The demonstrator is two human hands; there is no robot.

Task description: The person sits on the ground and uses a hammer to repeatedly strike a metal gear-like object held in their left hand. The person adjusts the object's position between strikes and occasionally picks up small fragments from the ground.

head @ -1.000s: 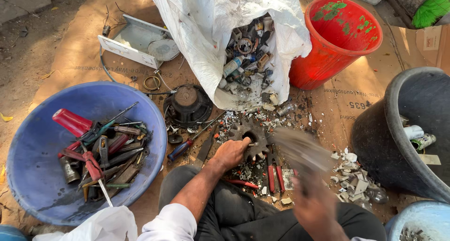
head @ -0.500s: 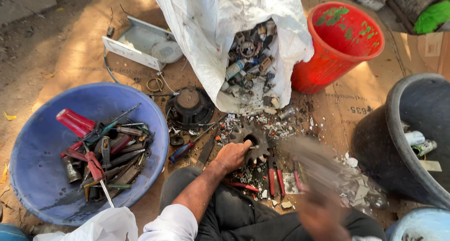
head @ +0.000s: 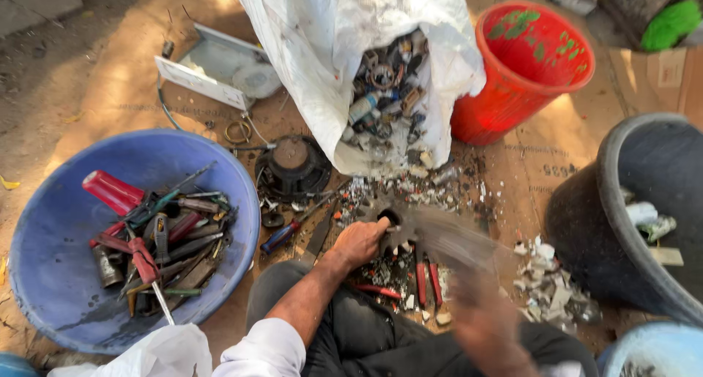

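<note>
My left hand (head: 360, 242) presses on a dark, toothed metal part (head: 395, 217) that lies on the ground among scrap bits. My right hand (head: 485, 320) is motion-blurred at the lower right and grips a long tool (head: 454, 244), which shows only as a grey streak reaching toward the toothed part. What kind of tool it is cannot be told. Red-handled pliers (head: 427, 282) lie on the ground between my hands.
A blue basin (head: 51, 274) of old tools sits at the left. A white sack (head: 322, 69) spilling metal scrap lies ahead, with a round black speaker (head: 291, 164) beside it. A red bucket (head: 538, 80) and a black tub (head: 586, 216) stand at the right.
The blurred tool and my right hand have swung between frames. My left hand stays on the toothed part. The view has shifted slightly.
</note>
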